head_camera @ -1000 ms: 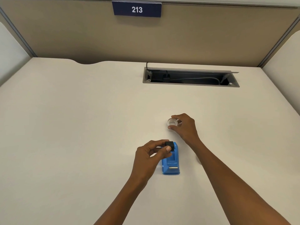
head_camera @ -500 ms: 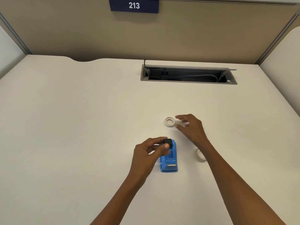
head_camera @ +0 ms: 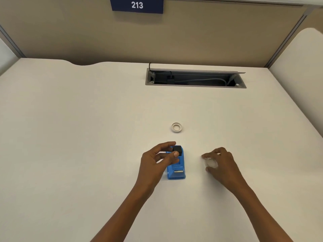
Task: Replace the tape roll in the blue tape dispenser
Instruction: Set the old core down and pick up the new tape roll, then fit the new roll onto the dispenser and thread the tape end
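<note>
I see the blue tape dispenser [head_camera: 176, 167] standing on the white counter [head_camera: 87, 137], near the front edge, with its cutter end toward me. My left hand [head_camera: 156, 162] is beside it on the left, and thumb and forefinger pinch a small black hub [head_camera: 177, 150] over the far end of the dispenser. I cannot tell if the hub sits in its slot or is lifted above it. My right hand [head_camera: 221, 165] is to the right of the dispenser, apart from it, with the fingers curled around a clear tape roll [head_camera: 211, 162] that is blurred; the grip looks closed on it, low over the counter. Farther away, behind the dispenser, a white empty tape ring [head_camera: 176, 127] lies flat on the counter, touching nothing. At the back there is an open cable tray [head_camera: 195, 79], and a sign with 213 [head_camera: 137, 5] on the partition.
</note>
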The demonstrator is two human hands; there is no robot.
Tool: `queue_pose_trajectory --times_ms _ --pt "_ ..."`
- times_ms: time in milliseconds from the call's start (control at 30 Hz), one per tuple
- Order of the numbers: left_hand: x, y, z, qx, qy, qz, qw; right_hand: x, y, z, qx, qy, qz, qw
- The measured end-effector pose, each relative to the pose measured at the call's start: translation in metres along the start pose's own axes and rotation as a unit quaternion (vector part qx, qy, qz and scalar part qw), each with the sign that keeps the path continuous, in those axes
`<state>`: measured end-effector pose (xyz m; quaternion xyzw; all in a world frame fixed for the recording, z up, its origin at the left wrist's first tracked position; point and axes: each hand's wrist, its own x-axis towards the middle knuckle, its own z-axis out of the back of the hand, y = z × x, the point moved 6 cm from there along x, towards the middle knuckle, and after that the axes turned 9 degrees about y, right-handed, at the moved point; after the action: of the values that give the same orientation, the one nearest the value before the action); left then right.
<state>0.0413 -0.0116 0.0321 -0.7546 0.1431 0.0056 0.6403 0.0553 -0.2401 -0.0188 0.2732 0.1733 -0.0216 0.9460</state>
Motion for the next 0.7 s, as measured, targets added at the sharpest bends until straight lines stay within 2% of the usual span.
queue_pose_trajectory --times_ms 133,233,333,500,700 --pt "-0.002 -0.002 -0.003 0.006 -0.002 -0.004 1.000 -0.010 0.014 0.016 0.174 -0.013 0.039 0.984" --pt "-0.002 -0.004 -0.006 0.019 0.004 -0.008 1.000 -0.020 0.034 0.025 0.334 0.014 0.066 0.940" --pt "-0.002 -0.005 -0.008 0.032 0.008 -0.009 0.999 -0.027 0.055 0.029 0.420 0.044 0.104 0.900" --pt "-0.003 -0.009 -0.012 0.046 0.014 -0.015 0.999 -0.033 0.078 0.035 0.468 0.072 0.159 0.866" --pt "-0.002 -0.012 -0.011 0.044 0.000 -0.015 0.999 -0.035 0.088 0.034 0.448 0.084 0.174 0.873"
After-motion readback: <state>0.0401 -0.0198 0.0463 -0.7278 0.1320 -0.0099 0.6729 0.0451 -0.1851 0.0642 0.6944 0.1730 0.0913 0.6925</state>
